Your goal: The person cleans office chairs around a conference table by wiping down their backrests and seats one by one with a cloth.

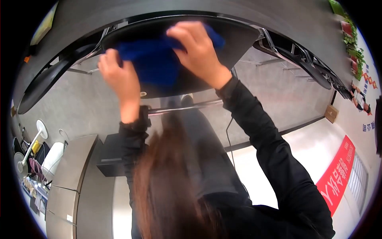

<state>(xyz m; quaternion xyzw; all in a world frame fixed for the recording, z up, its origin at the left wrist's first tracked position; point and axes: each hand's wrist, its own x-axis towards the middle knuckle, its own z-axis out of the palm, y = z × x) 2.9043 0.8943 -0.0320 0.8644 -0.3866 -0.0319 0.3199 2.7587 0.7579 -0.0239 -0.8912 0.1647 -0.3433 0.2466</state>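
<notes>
A blue cloth (157, 65), blurred by motion, is spread over a black chair seat (240, 40). My left hand (121, 77) has its fingers curled on the cloth's left edge. Farther right and higher in the view, my right hand (199, 51) grips a bunched part of the same cloth, and some blue shows beyond its knuckles. The cloth's lower corner hangs between the two hands, over the near part of the seat.
A dark table (87, 24) borders the chair at the top. More black chairs stand at the left (51, 77) and right (296, 59). Grey cabinets (63, 175) and a white desk lamp (34, 145) are at lower left. A cardboard box (331, 114) sits by the right wall.
</notes>
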